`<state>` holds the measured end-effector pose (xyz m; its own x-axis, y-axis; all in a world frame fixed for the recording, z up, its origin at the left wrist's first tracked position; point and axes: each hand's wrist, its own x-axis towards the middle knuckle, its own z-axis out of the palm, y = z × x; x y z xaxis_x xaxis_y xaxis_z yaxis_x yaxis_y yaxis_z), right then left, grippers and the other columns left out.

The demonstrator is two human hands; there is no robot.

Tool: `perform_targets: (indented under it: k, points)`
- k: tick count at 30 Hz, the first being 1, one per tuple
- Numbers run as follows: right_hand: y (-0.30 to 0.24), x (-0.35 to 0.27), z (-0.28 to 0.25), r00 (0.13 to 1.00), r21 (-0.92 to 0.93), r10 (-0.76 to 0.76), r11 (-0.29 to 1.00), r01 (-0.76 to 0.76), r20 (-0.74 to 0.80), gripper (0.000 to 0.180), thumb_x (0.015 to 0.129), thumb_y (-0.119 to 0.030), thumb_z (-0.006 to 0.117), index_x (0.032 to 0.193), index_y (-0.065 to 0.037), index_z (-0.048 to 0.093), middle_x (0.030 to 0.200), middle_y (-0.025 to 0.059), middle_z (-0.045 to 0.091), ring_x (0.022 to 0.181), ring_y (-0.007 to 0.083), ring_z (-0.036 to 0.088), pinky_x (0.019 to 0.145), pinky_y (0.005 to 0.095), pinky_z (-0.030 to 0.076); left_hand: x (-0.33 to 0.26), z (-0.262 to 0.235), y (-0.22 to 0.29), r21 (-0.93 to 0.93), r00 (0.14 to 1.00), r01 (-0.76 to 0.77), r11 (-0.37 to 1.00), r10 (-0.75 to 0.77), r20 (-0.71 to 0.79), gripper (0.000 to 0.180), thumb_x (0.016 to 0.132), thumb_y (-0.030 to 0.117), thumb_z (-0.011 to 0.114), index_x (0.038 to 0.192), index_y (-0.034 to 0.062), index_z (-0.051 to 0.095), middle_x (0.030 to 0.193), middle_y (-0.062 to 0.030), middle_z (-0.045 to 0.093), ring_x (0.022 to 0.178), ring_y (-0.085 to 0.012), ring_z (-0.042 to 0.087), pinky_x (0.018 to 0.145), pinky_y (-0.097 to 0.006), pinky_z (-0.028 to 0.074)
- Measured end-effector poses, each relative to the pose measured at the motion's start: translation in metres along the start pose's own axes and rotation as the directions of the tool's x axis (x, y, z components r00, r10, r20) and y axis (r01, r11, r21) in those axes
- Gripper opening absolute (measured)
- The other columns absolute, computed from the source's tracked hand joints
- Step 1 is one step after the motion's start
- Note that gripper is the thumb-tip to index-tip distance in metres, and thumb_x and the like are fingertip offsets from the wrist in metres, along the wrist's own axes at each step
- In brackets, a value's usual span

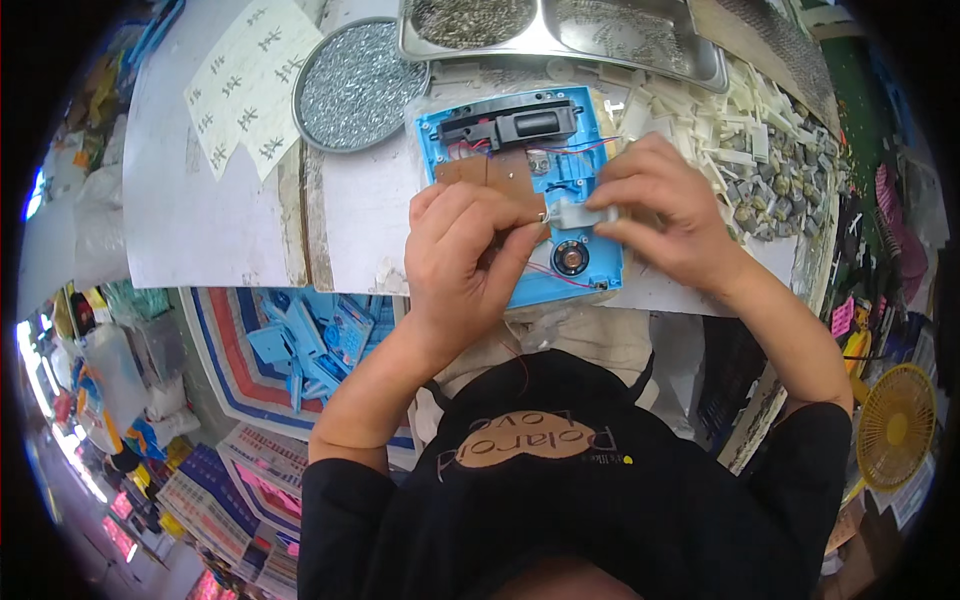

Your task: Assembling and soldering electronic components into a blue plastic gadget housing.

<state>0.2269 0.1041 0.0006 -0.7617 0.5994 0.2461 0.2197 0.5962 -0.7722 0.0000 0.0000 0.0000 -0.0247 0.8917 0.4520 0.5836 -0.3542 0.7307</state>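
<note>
Casing point(520, 292) of smooth blue plastic, shallow and boxy, lies open on the bench point(225, 230), in front of the person. Across its far end sits a matte black block point(510, 125); nearer are a flat brown board point(490, 172), thin red and blue wires, and a round, dark-rimmed speaker point(571, 258). Above the casing, the right hand point(665, 205) grips a small whitish part point(575, 214) between thumb and fingers. The left hand point(455, 240) brings thumb and forefinger together at its left end; whether they pinch it, I cannot tell. Far left, a round metal dish point(340, 149) brims with shiny little pieces. To the right spread angular white pieces point(690, 110) and chunky grey ones point(780, 190).
</note>
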Motion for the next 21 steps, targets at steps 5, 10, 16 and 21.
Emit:
perform_targets:
  k: [5, 10, 16, 21]
  points:
    - [-0.015, 0.013, -0.004, 0.985, -0.266, -0.15, 0.949, 0.167, 0.082, 0.016, 0.071, -0.014, 0.078, 0.083, -0.012, 0.067, 0.095, -0.0005, 0.064, 0.096, 0.0226, 0.057, 0.082, 0.0368, 0.044, 0.002, 0.002, 0.004, 0.018, 0.999, 0.036, 0.999, -0.037, 0.03, 0.017, 0.074, 0.002, 0.079, 0.086, 0.0072, 0.067, 0.08, -0.0031, 0.066, 0.072, -0.021, 0.06, 0.075, -0.033, 0.04]
    - [-0.036, 0.011, -0.02, 0.987, -0.385, -0.099, 0.912, 0.141, 0.127, 0.023, 0.071, -0.014, 0.078, 0.091, -0.009, 0.069, 0.1, 0.0019, 0.064, 0.099, 0.026, 0.056, 0.084, 0.0394, 0.046, 0.005, 0.003, 0.005, 0.05, 0.997, 0.01, 0.999, -0.013, 0.072, 0.017, 0.074, 0.002, 0.078, 0.086, 0.0075, 0.067, 0.081, -0.0034, 0.066, 0.073, -0.0215, 0.06, 0.075, -0.033, 0.04]
    - [-0.045, -0.041, -0.095, 0.981, -0.488, 0.127, 0.853, -0.185, -0.148, 0.03, 0.077, -0.01, 0.076, 0.107, -0.006, 0.072, 0.104, 0.0095, 0.067, 0.096, 0.0312, 0.059, 0.085, 0.0412, 0.048, 0.008, -0.002, 0.01, 0.079, 0.978, -0.149, 0.986, 0.135, 0.161, 0.02, 0.072, 0.003, 0.079, 0.088, 0.0069, 0.067, 0.092, -0.0074, 0.066, 0.082, -0.0252, 0.062, 0.081, -0.038, 0.043]
    - [-0.007, -0.079, -0.142, 0.882, -0.677, 0.293, 0.564, -0.472, -0.37, 0.013, 0.081, -0.011, 0.07, 0.092, -0.005, 0.073, 0.087, 0.0089, 0.068, 0.091, 0.0315, 0.058, 0.082, 0.041, 0.047, 0.026, 0.007, 0.015, 0.116, 0.86, -0.319, 0.941, 0.236, 0.453, 0.025, 0.076, 0.011, 0.077, 0.098, 0.0074, 0.067, 0.109, -0.0076, 0.066, 0.1, -0.0286, 0.06, 0.087, -0.044, 0.044]
